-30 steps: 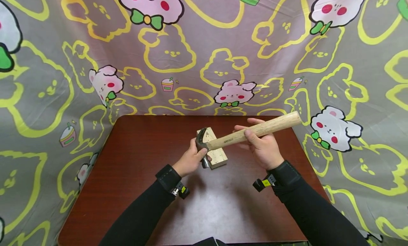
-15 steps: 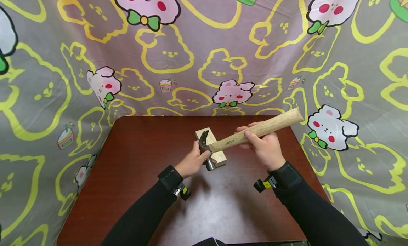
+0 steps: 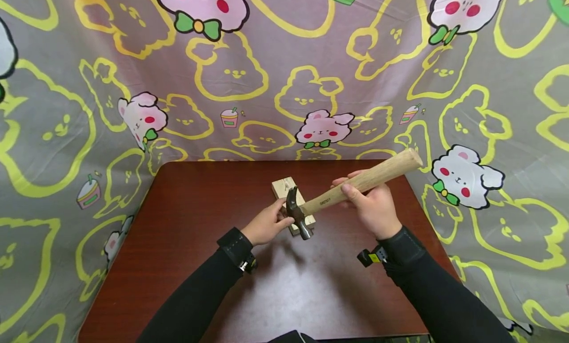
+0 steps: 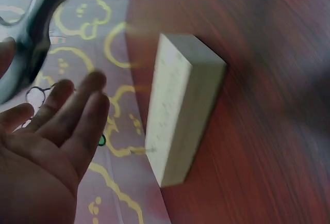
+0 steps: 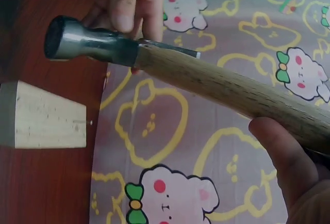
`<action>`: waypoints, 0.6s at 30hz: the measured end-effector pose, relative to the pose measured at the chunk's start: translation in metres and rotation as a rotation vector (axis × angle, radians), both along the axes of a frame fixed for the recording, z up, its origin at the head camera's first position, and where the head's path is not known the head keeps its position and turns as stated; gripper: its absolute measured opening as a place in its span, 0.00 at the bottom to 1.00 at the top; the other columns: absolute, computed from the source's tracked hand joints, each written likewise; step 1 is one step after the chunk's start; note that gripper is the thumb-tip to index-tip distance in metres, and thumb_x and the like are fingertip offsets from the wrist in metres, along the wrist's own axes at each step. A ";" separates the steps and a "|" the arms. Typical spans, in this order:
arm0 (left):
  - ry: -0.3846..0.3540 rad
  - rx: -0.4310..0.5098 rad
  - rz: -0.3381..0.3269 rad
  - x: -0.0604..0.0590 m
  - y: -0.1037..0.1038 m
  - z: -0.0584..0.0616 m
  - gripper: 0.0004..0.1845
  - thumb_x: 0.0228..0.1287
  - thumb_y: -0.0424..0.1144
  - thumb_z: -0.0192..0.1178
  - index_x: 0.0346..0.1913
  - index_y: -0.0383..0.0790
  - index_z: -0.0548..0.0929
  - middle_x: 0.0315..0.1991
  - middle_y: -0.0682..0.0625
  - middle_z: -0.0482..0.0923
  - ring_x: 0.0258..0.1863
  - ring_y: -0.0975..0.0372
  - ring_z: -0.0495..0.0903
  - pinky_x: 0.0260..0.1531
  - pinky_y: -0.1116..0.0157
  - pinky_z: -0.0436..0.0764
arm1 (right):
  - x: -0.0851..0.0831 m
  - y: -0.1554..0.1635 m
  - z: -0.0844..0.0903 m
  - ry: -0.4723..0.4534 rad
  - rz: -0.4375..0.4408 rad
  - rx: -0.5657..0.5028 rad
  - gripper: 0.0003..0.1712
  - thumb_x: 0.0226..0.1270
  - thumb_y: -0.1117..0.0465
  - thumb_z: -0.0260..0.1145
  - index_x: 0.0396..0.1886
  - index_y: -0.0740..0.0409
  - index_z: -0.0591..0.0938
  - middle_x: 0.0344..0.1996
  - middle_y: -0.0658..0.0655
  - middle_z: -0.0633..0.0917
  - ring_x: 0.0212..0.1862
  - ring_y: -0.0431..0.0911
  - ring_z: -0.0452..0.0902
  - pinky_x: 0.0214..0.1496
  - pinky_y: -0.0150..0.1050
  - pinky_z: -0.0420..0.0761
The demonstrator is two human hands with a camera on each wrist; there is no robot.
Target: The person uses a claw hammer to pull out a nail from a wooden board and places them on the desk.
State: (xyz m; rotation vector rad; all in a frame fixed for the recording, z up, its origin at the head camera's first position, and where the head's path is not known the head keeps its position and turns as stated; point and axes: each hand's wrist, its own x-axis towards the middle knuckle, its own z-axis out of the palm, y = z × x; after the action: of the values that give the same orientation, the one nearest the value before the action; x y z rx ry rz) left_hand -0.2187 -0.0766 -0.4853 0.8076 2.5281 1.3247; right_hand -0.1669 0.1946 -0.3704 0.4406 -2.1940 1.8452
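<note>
A claw hammer (image 3: 329, 197) with a pale wooden handle hangs above the table, its dark metal head toward the left. My right hand (image 3: 378, 209) holds the handle partway along, thumb on top. Close beside the head is my left hand (image 3: 265, 223); in the left wrist view its fingers (image 4: 85, 115) are extended and apart from the hammer head (image 4: 31, 38). Beneath the hammer lies a pale wooden block (image 3: 284, 186), partly hidden in the head view. A small nail (image 5: 89, 123) juts from the block near one end.
The reddish-brown table (image 3: 191, 224) carries the block near its middle. Behind it and at both sides hangs a grey curtain (image 3: 249, 61) with yellow outlines and cartoon rabbits.
The hammer head has moved right and slightly down, and its tilt has changed. My left fingers have loosened from the head. My right hand keeps its hold on the handle.
</note>
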 end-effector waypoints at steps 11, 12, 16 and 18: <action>0.251 -0.384 0.051 -0.010 -0.016 -0.036 0.31 0.72 0.43 0.61 0.71 0.31 0.68 0.61 0.37 0.72 0.61 0.49 0.73 0.60 0.53 0.71 | 0.000 0.010 -0.003 0.043 -0.088 0.077 0.16 0.71 0.63 0.66 0.52 0.67 0.75 0.44 0.62 0.87 0.38 0.48 0.82 0.31 0.37 0.81; 0.251 -0.411 0.065 -0.011 -0.018 -0.039 0.31 0.72 0.43 0.61 0.71 0.32 0.68 0.62 0.37 0.71 0.61 0.49 0.73 0.60 0.53 0.71 | 0.000 0.010 -0.003 0.046 -0.096 0.081 0.16 0.71 0.62 0.66 0.52 0.67 0.75 0.44 0.62 0.87 0.40 0.47 0.82 0.32 0.36 0.81; 0.206 -0.524 0.105 -0.015 -0.023 -0.047 0.32 0.72 0.44 0.60 0.74 0.36 0.66 0.69 0.37 0.66 0.68 0.47 0.65 0.63 0.48 0.67 | 0.000 0.013 -0.003 0.046 -0.124 0.086 0.18 0.72 0.61 0.66 0.53 0.68 0.75 0.44 0.61 0.87 0.45 0.46 0.82 0.37 0.36 0.81; 0.176 -0.562 0.110 -0.015 -0.024 -0.047 0.33 0.73 0.45 0.60 0.75 0.38 0.64 0.72 0.36 0.62 0.71 0.45 0.60 0.64 0.45 0.65 | 0.001 0.014 -0.002 0.040 -0.133 0.085 0.18 0.72 0.61 0.66 0.53 0.68 0.75 0.44 0.61 0.87 0.46 0.47 0.82 0.38 0.35 0.81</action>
State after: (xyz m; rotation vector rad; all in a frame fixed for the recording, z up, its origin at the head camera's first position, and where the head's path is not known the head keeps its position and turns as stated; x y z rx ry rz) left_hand -0.2342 -0.1008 -0.5327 0.6883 2.8944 0.5186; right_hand -0.1661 0.2089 -0.3728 0.3359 -2.2239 1.6660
